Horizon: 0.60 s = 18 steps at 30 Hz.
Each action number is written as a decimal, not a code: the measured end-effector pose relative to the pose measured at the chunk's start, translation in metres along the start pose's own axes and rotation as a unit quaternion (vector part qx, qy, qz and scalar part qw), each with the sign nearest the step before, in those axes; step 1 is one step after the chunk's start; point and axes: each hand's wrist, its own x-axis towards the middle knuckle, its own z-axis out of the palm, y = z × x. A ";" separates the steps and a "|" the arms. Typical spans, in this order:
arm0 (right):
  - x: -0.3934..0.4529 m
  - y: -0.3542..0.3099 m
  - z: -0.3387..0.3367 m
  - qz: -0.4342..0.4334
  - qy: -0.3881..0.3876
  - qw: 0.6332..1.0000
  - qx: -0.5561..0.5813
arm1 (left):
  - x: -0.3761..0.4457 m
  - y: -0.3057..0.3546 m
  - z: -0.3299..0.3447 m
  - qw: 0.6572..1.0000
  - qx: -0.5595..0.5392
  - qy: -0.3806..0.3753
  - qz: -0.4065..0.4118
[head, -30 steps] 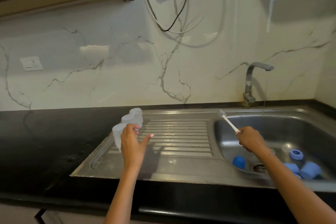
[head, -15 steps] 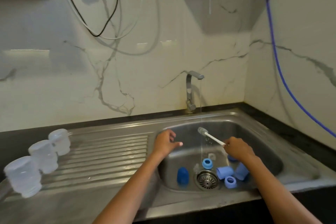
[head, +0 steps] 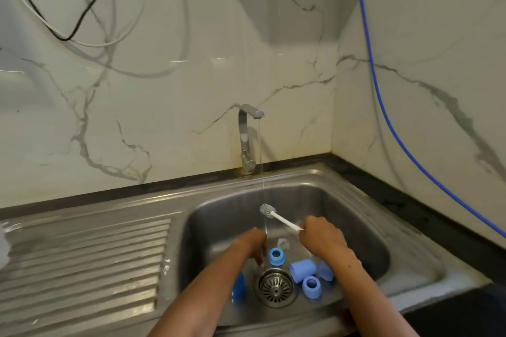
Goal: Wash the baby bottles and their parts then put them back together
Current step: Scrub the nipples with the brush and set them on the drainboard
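Blue bottle parts (head: 302, 271) lie in the sink (head: 364, 216) near the drain, low in the middle of the frame. Your right hand (head: 323, 236) holds a white brush (head: 279, 217). Your left hand (head: 253, 245) reaches down, fingers loose, holding nothing.

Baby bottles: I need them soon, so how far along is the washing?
Done: can't tell. In hand: right hand grips the brush beside the tap's stream; left hand reaches toward the blue parts in the sink. Left: washing those, then reassembly.
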 end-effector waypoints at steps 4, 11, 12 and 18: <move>0.005 0.000 0.001 -0.002 -0.003 1.000 0.000 | 0.012 0.007 0.003 0.995 0.088 -0.023 0.031; 0.002 0.002 -0.002 -0.009 -0.018 1.000 0.005 | -0.005 0.008 -0.017 0.998 -0.032 0.043 -0.011; 0.000 0.002 -0.003 -0.012 -0.021 1.000 0.010 | -0.013 0.005 -0.022 0.995 -0.068 0.062 -0.025; -0.010 0.000 -0.016 -0.059 -0.058 0.985 0.154 | -0.067 -0.021 -0.025 0.796 -0.536 0.243 -0.145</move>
